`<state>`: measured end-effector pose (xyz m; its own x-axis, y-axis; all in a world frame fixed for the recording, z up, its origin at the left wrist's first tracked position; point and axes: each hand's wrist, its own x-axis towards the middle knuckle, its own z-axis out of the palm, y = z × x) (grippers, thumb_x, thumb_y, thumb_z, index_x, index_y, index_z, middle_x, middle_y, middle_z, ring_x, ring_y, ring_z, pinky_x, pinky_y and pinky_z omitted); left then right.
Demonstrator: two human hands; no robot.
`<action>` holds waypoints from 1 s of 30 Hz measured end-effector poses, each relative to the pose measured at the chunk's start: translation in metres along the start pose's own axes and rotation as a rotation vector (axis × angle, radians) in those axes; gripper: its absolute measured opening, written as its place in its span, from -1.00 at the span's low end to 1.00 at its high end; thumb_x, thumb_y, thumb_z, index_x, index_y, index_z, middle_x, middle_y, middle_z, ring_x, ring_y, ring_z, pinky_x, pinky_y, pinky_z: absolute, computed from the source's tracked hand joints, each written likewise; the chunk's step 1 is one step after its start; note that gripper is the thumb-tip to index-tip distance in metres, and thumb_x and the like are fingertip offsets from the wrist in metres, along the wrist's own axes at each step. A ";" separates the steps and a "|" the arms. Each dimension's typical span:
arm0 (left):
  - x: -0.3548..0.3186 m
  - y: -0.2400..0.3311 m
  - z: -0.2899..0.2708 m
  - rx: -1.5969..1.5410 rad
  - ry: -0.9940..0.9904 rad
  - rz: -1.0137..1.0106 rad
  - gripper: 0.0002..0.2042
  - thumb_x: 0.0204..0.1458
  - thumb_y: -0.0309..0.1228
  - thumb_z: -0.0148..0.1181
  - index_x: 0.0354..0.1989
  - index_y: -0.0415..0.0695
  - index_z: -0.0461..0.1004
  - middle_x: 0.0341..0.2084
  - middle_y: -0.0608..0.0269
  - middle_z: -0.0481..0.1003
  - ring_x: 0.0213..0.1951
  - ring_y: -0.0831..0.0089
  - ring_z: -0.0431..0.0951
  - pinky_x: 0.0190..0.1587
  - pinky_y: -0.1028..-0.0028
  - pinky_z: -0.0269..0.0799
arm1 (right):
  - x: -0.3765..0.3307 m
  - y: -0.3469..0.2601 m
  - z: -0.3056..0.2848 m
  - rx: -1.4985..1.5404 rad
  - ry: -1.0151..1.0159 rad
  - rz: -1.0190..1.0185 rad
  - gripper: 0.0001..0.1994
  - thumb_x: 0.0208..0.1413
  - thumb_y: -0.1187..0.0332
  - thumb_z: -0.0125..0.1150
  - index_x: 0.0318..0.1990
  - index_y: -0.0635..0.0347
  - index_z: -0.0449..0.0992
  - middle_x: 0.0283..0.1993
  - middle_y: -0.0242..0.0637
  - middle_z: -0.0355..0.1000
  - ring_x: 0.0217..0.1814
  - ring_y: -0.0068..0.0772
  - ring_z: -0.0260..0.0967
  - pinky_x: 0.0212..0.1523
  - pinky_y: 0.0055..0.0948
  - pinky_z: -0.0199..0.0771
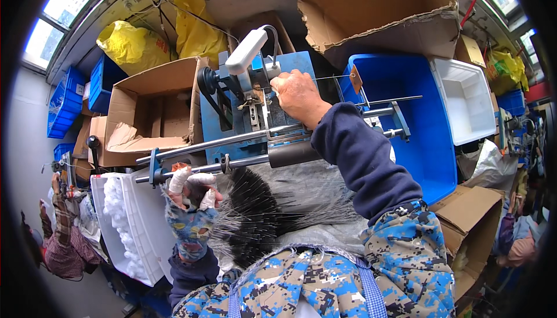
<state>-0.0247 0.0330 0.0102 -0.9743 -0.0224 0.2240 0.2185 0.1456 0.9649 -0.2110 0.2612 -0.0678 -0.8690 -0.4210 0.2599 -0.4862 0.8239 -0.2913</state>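
Currently, right hand: grip curled near the blue plate's right edge, perhaps for steadiness; its hold is hidden.
Left hand: grip half-curled beside the rail's left end; hold unclear.
Dark wires: fanned below the rail, seemingly for easy reach.

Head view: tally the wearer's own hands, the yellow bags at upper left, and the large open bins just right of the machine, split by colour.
Wearer's own: left hand and right hand: 2
Yellow bags: 2
Blue bin: 1
White bin: 1
Total: 6
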 end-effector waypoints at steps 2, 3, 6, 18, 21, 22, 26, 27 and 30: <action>-0.001 0.000 0.001 0.005 -0.004 -0.024 -0.48 -0.03 -0.72 -0.01 0.14 -0.10 0.09 -0.29 0.08 0.43 -0.45 0.49 0.49 -0.46 0.61 0.40 | 0.002 -0.001 -0.001 0.034 -0.032 0.028 -0.84 -0.11 0.40 -0.01 -0.37 0.10 0.50 -0.36 -0.30 0.42 -0.20 -0.18 0.31 -0.18 -0.12 0.18; -0.001 0.001 0.002 0.004 -0.008 -0.041 -0.47 -0.03 -0.71 0.00 0.14 -0.09 0.09 -0.29 0.08 0.43 -0.45 0.49 0.49 -0.46 0.61 0.40 | 0.003 -0.001 -0.004 0.004 -0.075 0.059 -0.83 -0.08 0.37 0.01 -0.33 0.10 0.50 -0.31 -0.28 0.42 -0.16 -0.18 0.29 -0.14 -0.12 0.15; -0.001 0.003 0.004 -0.012 -0.005 -0.060 -0.47 -0.04 -0.71 0.01 0.14 -0.10 0.09 -0.30 0.08 0.44 -0.45 0.49 0.49 -0.47 0.60 0.39 | 0.000 -0.005 -0.014 -0.078 -0.088 0.116 -0.77 -0.03 0.30 0.07 -0.21 0.12 0.49 -0.14 -0.21 0.37 -0.03 -0.18 0.21 -0.04 -0.12 0.08; 0.003 0.010 0.019 -0.036 -0.012 -0.012 -0.50 -0.05 -0.71 0.03 0.10 -0.13 0.14 -0.36 0.04 0.45 -0.49 0.49 0.50 -0.52 0.60 0.40 | -0.045 -0.015 -0.031 -0.089 -0.093 0.200 -0.42 -0.12 0.11 0.21 0.00 0.35 0.31 -0.06 -0.14 0.11 0.00 -0.17 0.12 -0.17 -0.24 0.25; 0.002 0.004 0.011 -0.080 0.030 -0.042 -0.49 -0.05 -0.70 0.05 0.12 -0.13 0.13 -0.32 0.02 0.44 -0.47 0.48 0.50 -0.50 0.61 0.41 | -0.043 -0.021 -0.023 -0.063 -0.044 0.177 -0.40 -0.09 0.11 0.19 0.03 0.37 0.26 -0.12 -0.13 0.16 -0.08 -0.18 0.20 -0.23 -0.26 0.32; 0.001 0.004 0.009 -0.091 0.036 -0.041 -0.49 -0.05 -0.70 0.05 0.12 -0.13 0.13 -0.32 0.02 0.44 -0.47 0.47 0.50 -0.50 0.61 0.41 | -0.041 -0.026 -0.018 -0.049 -0.022 0.159 -0.40 -0.09 0.12 0.18 0.04 0.38 0.24 -0.13 -0.12 0.18 -0.11 -0.18 0.22 -0.25 -0.26 0.34; -0.003 0.006 0.010 -0.091 0.029 -0.035 -0.47 -0.06 -0.71 0.05 0.13 -0.11 0.12 -0.31 0.02 0.44 -0.49 0.47 0.49 -0.51 0.60 0.41 | -0.028 -0.051 -0.004 -0.036 -0.021 0.120 -0.38 -0.07 0.10 0.15 0.02 0.47 0.22 -0.19 -0.09 0.25 -0.18 -0.20 0.27 -0.34 -0.33 0.41; -0.001 0.005 0.012 -0.077 0.001 -0.011 -0.45 -0.06 -0.71 0.05 0.14 -0.09 0.12 -0.31 0.02 0.44 -0.50 0.47 0.49 -0.53 0.60 0.41 | -0.024 -0.059 0.001 -0.013 0.007 0.115 -0.38 -0.08 0.11 0.15 0.02 0.48 0.22 -0.23 -0.09 0.27 -0.22 -0.21 0.29 -0.37 -0.37 0.42; -0.001 0.009 0.016 -0.023 -0.030 0.025 -0.44 -0.06 -0.71 0.04 0.15 -0.05 0.11 -0.32 0.02 0.45 -0.52 0.47 0.48 -0.54 0.60 0.42 | -0.020 -0.069 0.005 -0.022 0.015 0.087 -0.37 -0.07 0.12 0.15 0.01 0.52 0.21 -0.24 -0.05 0.27 -0.29 -0.20 0.30 -0.33 -0.37 0.42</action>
<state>-0.0230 0.0506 0.0166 -0.9697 0.0108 0.2439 0.2434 0.1229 0.9621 -0.1602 0.2110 -0.0578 -0.9063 -0.3417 0.2487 -0.4066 0.8653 -0.2930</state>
